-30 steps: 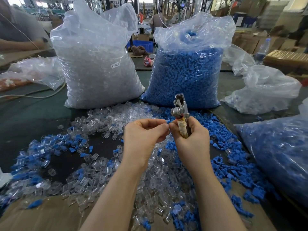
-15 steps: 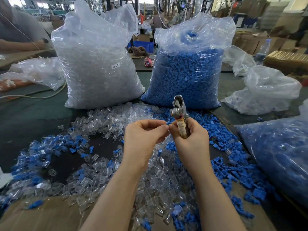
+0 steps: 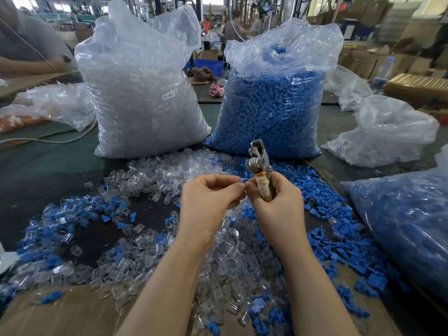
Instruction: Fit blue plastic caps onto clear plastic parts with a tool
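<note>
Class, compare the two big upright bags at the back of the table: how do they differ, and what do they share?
The left bag holds clear parts; the right bag holds blue caps. The left bag carries a small white label; the right bag shows none. The left bag looks fuller, while the right bag's plastic is slack above its caps. Both are clear plastic, stand upright side by side, and have loose pieces spilled in front.

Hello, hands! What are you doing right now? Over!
Right hand grips tool. Left hand pinches blue cap beside it. Nothing in the way.
</note>
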`<state>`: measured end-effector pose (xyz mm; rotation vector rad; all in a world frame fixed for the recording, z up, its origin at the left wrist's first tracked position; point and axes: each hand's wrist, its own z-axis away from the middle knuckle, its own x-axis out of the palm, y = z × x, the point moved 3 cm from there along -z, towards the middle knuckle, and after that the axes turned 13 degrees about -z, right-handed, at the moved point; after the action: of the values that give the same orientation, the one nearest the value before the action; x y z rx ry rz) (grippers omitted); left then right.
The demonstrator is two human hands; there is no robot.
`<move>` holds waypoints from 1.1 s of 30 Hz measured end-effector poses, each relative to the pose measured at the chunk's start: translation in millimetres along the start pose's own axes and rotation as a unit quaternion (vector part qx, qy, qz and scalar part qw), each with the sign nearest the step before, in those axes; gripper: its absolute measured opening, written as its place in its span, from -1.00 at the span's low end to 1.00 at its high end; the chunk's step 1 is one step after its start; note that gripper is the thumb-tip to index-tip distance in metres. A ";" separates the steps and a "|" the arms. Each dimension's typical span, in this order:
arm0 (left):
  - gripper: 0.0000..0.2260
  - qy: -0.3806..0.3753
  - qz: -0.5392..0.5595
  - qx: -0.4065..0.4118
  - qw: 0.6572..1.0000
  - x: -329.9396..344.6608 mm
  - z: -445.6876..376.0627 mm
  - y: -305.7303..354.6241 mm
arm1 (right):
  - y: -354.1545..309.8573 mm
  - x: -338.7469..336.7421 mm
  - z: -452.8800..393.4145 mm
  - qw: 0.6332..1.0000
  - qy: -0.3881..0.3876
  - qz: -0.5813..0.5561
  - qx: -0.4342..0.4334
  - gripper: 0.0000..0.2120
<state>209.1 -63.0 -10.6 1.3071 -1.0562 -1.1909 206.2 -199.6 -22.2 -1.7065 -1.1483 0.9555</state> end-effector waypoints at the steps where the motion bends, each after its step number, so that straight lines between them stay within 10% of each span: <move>1: -0.92 0.001 -0.001 0.001 1.000 -0.1 -0.1 -0.3 | 0.3 -0.2 -0.1 1.000 -0.001 0.000 0.002 -0.87; 33: -0.82 -0.001 -0.196 0.004 0.981 -2.6 -7.1 -13.5 | 11.2 3.6 -3.7 0.974 -0.068 0.201 0.078 -0.79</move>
<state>215.3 -58.4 -24.0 1.5670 -0.8244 -1.4796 214.0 -199.5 -31.7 -1.7989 -0.7974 1.3923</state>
